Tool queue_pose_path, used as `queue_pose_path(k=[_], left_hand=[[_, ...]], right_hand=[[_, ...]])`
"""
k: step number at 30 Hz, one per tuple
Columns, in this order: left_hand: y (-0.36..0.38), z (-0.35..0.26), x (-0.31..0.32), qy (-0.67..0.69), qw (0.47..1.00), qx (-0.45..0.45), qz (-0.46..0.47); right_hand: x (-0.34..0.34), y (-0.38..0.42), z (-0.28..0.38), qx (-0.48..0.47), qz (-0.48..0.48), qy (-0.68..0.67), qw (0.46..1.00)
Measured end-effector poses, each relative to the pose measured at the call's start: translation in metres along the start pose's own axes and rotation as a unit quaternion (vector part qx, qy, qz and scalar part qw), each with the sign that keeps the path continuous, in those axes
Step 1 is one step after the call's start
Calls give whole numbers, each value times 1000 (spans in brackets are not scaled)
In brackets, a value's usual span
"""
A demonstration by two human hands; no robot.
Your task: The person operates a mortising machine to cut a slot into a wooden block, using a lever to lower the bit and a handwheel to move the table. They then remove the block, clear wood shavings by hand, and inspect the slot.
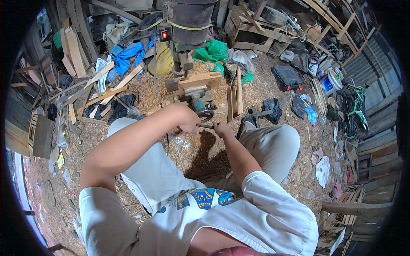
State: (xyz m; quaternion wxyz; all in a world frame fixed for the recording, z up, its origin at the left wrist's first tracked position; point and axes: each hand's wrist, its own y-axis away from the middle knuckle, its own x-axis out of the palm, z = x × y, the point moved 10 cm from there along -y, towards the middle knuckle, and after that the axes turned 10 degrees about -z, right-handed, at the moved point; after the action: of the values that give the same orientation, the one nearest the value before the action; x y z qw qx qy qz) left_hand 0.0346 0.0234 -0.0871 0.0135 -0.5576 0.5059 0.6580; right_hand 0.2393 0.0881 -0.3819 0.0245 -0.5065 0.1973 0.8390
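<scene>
A short dark rod (206, 126) spans the gap between my two hands, just below a round handwheel (208, 114). My left hand (190, 120) is closed around its left end, and my right hand (221, 129) grips the right end. Beyond the wheel is a green metal machine part (197, 103) with a light wood block (195, 91) above it. A wider wooden board (200, 81) sits behind that block, under a dark bucket-shaped container (191, 21). The fingers of my left hand are partly hidden by the hand itself.
Wood shavings cover the ground (265, 77) between my knees and the machine. Upright wooden pieces (235, 96) stand right of it. Loose planks (109, 96) and a blue cloth (128, 56) lie at left. A black case (287, 77) and a green bike (356, 109) are at right.
</scene>
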Motion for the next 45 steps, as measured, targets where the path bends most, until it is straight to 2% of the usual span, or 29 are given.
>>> queue_pose_path(k=[4,7,9,12,20,24,27,30,31,32,33,34,35,36,37,38,39,40,41,42,43,44,45], left_hand=[[-13,2,7,-26,999,22,-27],[-16,8,13,-23,1000,7,-19],[-15,12,13,-28,999,4,-19],[-13,11,16,-30,999,16,-22],[6,5,3,7,1000,-12,-25],[3,10,4,5,999,10,-51],[7,10,-2,-4,999,6,-53],[3,13,-5,-14,998,10,-60],[-1,15,-10,-11,996,21,-88],[-2,16,-18,-9,993,32,-117],[10,12,-37,11,982,48,-184],[11,15,-41,5,981,44,-189],[17,13,-64,-6,956,66,-285],[28,12,-85,-19,922,87,-377],[48,11,-102,-15,879,85,-469],[49,13,-107,-23,877,82,-473],[61,18,-122,-22,839,75,-538],[75,22,-135,-21,797,69,-599],[87,22,-143,-29,758,76,-647],[90,21,-147,-40,755,74,-650],[87,30,-150,-2,782,43,-622],[83,39,-151,36,805,10,-593],[86,39,-153,34,788,19,-614]], right_hand=[[-12,6,12,-28,-13,36,999],[-11,12,13,4,8,38,999],[-21,14,17,16,-48,26,998],[-16,15,21,4,-12,39,999],[-16,13,20,-6,-30,41,999],[7,-14,2,-17,48,95,994],[-34,-5,21,-79,140,214,964],[-131,15,71,-119,153,266,944],[-157,8,82,-112,166,273,941],[-152,-54,70,-128,127,259,949],[-155,-101,75,-163,145,280,935],[-158,-146,81,-198,160,300,919],[-177,-168,105,-248,227,354,873],[-223,-178,144,-207,169,225,937],[-271,-178,182,-162,110,87,977],[-316,-182,221,-173,24,31,984],[-358,-188,256,-182,-61,-28,981],[-402,-197,290,-236,-179,-166,941],[-443,-174,319,-317,-276,-259,870],[-450,-276,345,-319,-268,-350,839],[-473,-185,371,-242,-142,-431,857],[-489,-175,398,-254,-147,-438,850],[-507,-167,421,-261,-145,-480,825]])
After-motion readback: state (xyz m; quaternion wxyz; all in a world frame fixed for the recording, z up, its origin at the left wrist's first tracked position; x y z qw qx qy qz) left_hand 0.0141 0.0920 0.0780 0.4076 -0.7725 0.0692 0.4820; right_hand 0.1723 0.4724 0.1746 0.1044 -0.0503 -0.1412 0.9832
